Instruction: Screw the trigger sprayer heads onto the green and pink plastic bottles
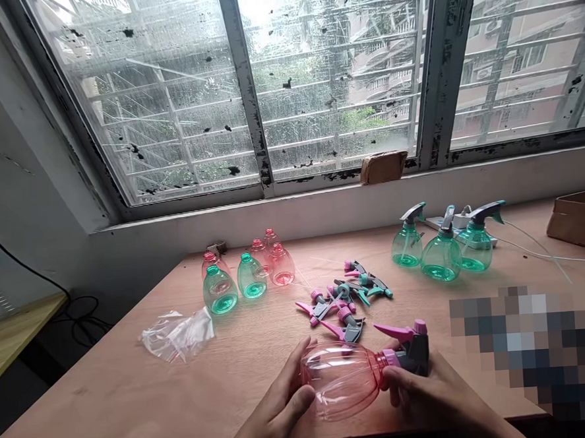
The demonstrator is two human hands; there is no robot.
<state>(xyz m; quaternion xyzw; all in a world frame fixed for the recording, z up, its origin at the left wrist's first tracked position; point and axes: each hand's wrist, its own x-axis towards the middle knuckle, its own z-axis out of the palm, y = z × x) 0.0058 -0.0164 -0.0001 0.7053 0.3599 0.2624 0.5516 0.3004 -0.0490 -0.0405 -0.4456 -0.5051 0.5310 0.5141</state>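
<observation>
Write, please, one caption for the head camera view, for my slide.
Left hand at the base, right hand at the neck: a pink spray bottle held sideways near loose spray heads.

Daylight comes through a streaked, barred window [314,79] behind a wooden table [110,402].

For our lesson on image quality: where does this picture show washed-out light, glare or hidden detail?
Head view: daylight washes out the top of the middle window pane; head view: white glare streaks the nearest pink bottle; head view: a coarse pixel mosaic hides part of the scene at lower right.
</observation>
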